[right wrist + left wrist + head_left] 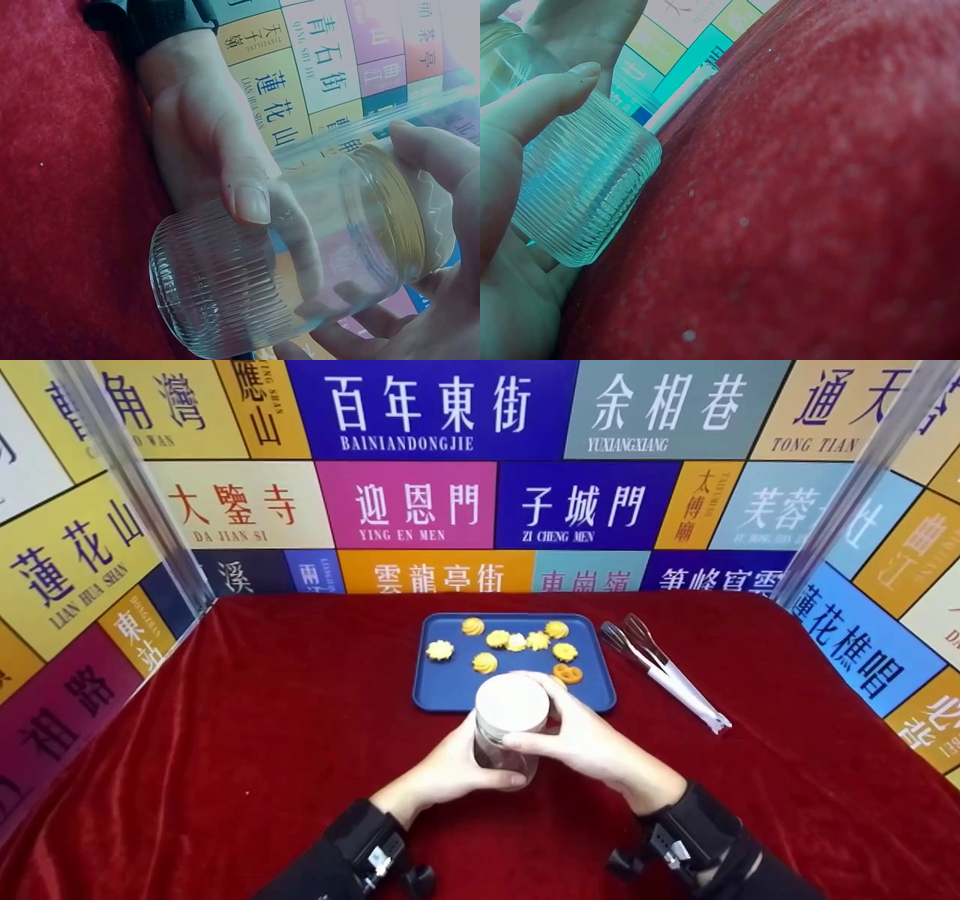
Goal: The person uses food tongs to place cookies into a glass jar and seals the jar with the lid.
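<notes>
A clear ribbed glass jar with a pale lid is between both hands, close over the red cloth in front of the tray. My left hand grips the jar's body, its thumb across the near side. The right hand holds the lid, thumb on the near edge and fingers round the far side. Through the glass in the right wrist view I see left fingers and no contents. Beyond the jar lies a blue tray bearing several yellow cookies and a brown pretzel-shaped cookie, partly hidden by the right hand.
Metal tongs with white handles lie right of the tray. A red velvet cloth covers the table. Panels with street names stand behind and at the sides, and clear posts rise at the back corners.
</notes>
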A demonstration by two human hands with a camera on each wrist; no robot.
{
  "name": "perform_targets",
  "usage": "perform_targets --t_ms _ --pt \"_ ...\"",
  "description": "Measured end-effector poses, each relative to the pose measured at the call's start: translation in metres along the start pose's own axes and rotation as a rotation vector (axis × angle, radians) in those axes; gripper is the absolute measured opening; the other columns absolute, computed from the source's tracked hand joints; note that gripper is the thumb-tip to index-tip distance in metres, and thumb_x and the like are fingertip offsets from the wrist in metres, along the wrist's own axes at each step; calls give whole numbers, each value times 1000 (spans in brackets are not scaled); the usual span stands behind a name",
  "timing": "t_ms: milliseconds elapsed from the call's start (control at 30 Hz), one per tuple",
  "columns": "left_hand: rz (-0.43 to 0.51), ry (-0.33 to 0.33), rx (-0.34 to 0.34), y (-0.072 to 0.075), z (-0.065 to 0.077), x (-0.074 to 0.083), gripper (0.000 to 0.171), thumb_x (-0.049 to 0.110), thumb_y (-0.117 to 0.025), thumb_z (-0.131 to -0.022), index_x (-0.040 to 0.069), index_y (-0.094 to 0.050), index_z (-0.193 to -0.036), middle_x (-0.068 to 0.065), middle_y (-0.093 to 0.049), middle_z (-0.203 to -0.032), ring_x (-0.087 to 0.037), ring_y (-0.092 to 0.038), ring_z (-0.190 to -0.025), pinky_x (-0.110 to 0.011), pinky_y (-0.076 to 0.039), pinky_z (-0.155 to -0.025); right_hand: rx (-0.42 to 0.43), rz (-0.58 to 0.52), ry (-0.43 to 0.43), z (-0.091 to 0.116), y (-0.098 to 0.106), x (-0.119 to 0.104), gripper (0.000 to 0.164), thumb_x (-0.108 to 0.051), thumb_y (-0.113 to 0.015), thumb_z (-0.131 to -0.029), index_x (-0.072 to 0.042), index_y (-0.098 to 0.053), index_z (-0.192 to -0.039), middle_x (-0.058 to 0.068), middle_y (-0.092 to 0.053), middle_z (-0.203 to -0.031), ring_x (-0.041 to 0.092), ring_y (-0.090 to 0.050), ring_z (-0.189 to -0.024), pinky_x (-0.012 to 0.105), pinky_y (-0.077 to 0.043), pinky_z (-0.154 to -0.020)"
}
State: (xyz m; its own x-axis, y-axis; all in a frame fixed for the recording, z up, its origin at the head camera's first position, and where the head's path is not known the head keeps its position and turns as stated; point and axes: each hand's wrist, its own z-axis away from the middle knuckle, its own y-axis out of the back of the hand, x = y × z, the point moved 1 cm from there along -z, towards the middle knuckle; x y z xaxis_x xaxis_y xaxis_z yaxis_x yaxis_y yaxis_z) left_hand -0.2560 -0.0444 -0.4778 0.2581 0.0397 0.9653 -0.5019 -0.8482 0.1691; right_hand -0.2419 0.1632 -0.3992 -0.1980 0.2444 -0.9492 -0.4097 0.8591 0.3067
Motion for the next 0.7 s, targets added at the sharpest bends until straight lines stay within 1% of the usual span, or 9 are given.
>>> perform_targets --t_ms 100,200,267,333,433,500,567,700 --pt "5 1 -1 0 0 0 101 15 -95 -78 17 -36 -161 2 -56 -150 -15 -53 -137 -35 -39 -119 0 -1 -15 1 0 0 83 -22 -88 -90 -11 -41 -159 9 -52 -151 27 -47 -140 50 -36 -118" --pt "8 2 -3 0 1 0 102 15 -94 -79 15 -35 -161 0 -56 -151 -16 -54 -137 -35 -40 -118 25 18 -35 1 -1 0 87 -24 -88 -90 -13 -37 -160 11 -52 -151 27 -51 -138 48 -41 -115" --pt "8 4 -4 0 1 0 102 15 -94 -79 15 -34 -162 0 -56 -151 -16 -54 -136 -34 -41 -117 62 39 -47 2 -4 0 91 -26 -89 -89 -14 -35 -161 12 -53 -150 27 -53 -137 48 -44 -113" --pt "12 6 -5 0 1 0 103 15 -94 -79 16 -33 -162 0 -55 -151 -16 -54 -136 -34 -41 -117 117 68 -58 3 -8 -2 95 -30 -91 -86 -15 -33 -160 13 -55 -147 27 -56 -134 48 -46 -111" --pt "28 4 -11 0 1 0 103 14 -94 -79 18 -33 -162 1 -55 -151 -16 -54 -136 -34 -42 -116 213 113 -73 4 -14 -3 97 -35 -94 -82 -17 -34 -157 13 -59 -142 27 -58 -130 49 -44 -109" --pt "41 0 -16 0 0 1 104 13 -94 -79 18 -33 -162 1 -56 -150 -16 -55 -135 -34 -42 -116 260 143 -77 4 -18 -3 97 -37 -96 -79 -18 -37 -154 12 -60 -140 26 -58 -128 49 -44 -108" --pt "52 -4 -20 -1 0 1 103 11 -94 -78 19 -34 -162 1 -57 -149 -17 -56 -135 -35 -43 -116 290 170 -77 5 -22 -3 96 -39 -97 -77 -18 -39 -151 10 -61 -139 26 -59 -127 50 -44 -108" --pt "58 -8 -18 -1 0 0 102 12 -94 -78 19 -35 -161 0 -58 -148 -17 -57 -134 -34 -44 -115 304 200 -77 5 -25 -2 93 -39 -98 -76 -16 -42 -147 10 -61 -139 26 -59 -127 50 -45 -108"
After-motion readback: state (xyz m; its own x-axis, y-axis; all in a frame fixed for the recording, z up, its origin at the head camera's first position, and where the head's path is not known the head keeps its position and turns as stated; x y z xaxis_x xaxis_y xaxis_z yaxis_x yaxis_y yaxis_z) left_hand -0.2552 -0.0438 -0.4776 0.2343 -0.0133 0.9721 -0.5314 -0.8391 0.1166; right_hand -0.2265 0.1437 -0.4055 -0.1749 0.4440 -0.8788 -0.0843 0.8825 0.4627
